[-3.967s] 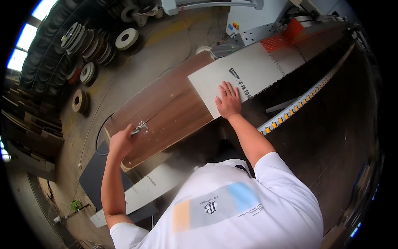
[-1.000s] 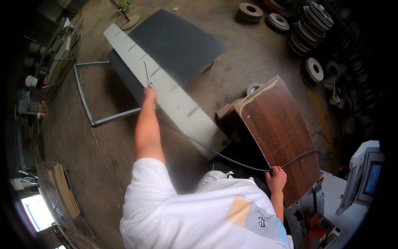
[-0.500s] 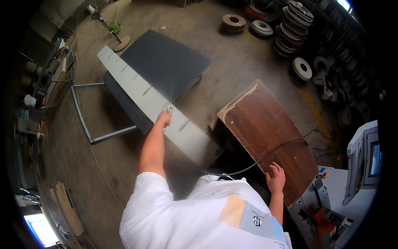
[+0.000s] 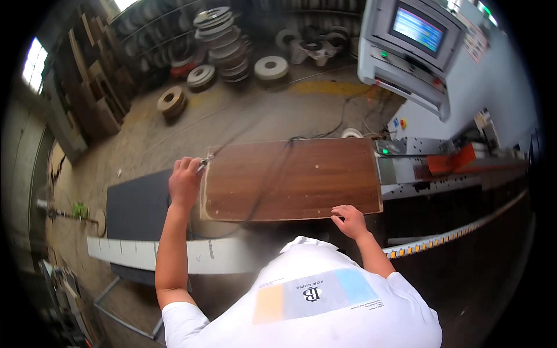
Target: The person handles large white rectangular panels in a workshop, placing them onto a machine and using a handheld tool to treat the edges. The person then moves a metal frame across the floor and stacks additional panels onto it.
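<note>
My left hand [image 4: 184, 184] is closed round a silver air blow gun [image 4: 205, 162], whose tip points over the far left corner of a brown wooden board [image 4: 325, 168]. A dark hose [image 4: 272, 180] crosses that worn board and loops down toward my left arm. At the board's near right edge is my right hand [image 4: 350, 221], holding nothing, its thumb and fingers apart. Beneath my left forearm runs a long white panel [image 4: 226, 256]. A dark grey board [image 4: 136, 200] lies to its far side.
On the right stands a machine with a control screen [image 4: 416, 30] and an orange guard [image 4: 451, 159]. A row of yellow rollers [image 4: 432, 243] curves along its near side. Rolls of edging [image 4: 271, 68] sit on the floor beyond. A metal frame [image 4: 125, 313] is at lower left.
My body and view have turned to the right. The left hand with the air blow gun has moved from above the white panel to the brown board's left end.
</note>
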A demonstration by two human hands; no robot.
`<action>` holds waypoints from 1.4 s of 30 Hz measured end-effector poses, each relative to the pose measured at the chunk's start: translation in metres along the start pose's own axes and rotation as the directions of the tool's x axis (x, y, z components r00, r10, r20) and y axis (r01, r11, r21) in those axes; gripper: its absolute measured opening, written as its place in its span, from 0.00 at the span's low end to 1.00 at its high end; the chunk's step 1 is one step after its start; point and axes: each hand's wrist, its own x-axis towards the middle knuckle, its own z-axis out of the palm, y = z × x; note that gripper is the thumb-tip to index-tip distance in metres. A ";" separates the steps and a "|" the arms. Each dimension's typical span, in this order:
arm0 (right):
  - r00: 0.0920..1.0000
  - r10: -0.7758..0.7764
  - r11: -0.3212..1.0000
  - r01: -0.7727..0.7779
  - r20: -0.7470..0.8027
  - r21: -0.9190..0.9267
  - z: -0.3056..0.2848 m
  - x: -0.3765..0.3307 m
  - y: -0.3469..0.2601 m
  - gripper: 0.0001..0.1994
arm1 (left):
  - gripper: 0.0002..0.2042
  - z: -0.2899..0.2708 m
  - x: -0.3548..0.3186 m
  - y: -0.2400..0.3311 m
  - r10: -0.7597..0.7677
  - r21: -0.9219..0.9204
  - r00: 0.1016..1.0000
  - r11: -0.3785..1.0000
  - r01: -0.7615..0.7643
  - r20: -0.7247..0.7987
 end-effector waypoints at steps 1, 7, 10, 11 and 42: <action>0.998 0.029 1.000 -0.029 -0.057 0.008 -0.007 -0.012 0.009 0.09 | 0.13 0.001 0.030 0.031 0.150 0.021 0.988 0.988 -0.150 -0.022; 0.908 0.254 0.967 -0.242 -0.334 0.079 -0.042 -0.084 0.073 0.06 | 0.18 0.061 0.153 0.191 0.555 -0.115 0.813 0.808 -0.577 -0.177; 0.849 0.365 0.925 -0.376 -0.382 0.047 -0.059 -0.127 0.114 0.07 | 0.13 0.106 0.198 0.255 0.550 -0.171 0.810 0.795 -0.582 -0.204; 0.825 0.408 0.902 -0.430 -0.390 0.034 -0.062 -0.143 0.127 0.07 | 0.11 0.123 0.210 0.275 0.538 -0.184 0.816 0.798 -0.573 -0.209; 0.740 0.605 0.732 -0.662 -0.294 -0.160 -0.057 -0.177 0.166 0.17 | 0.12 0.297 0.034 0.362 0.087 -0.838 0.834 0.061 0.542 0.545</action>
